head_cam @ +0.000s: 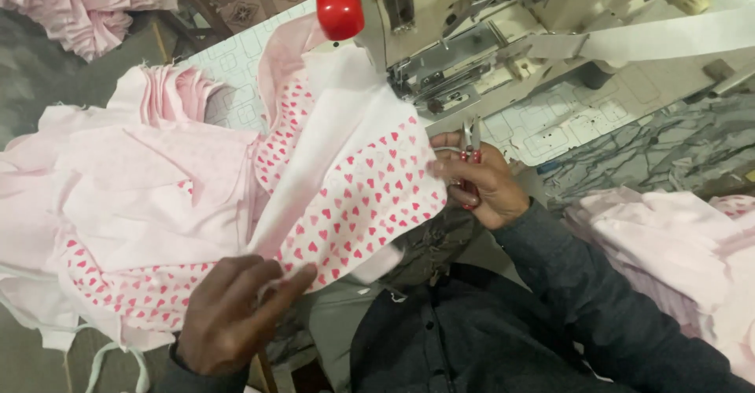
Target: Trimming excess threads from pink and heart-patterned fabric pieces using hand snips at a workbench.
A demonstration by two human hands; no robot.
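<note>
The left hand (228, 310) is pinching the heart-print fabric (362, 196) in closed fingers; the right hand (481, 182) is gripping small snips (472, 143) beside it.

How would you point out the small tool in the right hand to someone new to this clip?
Start at the sewing machine at top centre. Just below it, the right hand grips the small thread snips: red handles, short metal blades pointing up, the only metal tool against the heart-print fabric.

We saw a red handle (339, 1) left of the sewing machine (464, 47), pink garment stacks (86, 7) farther left.
</note>
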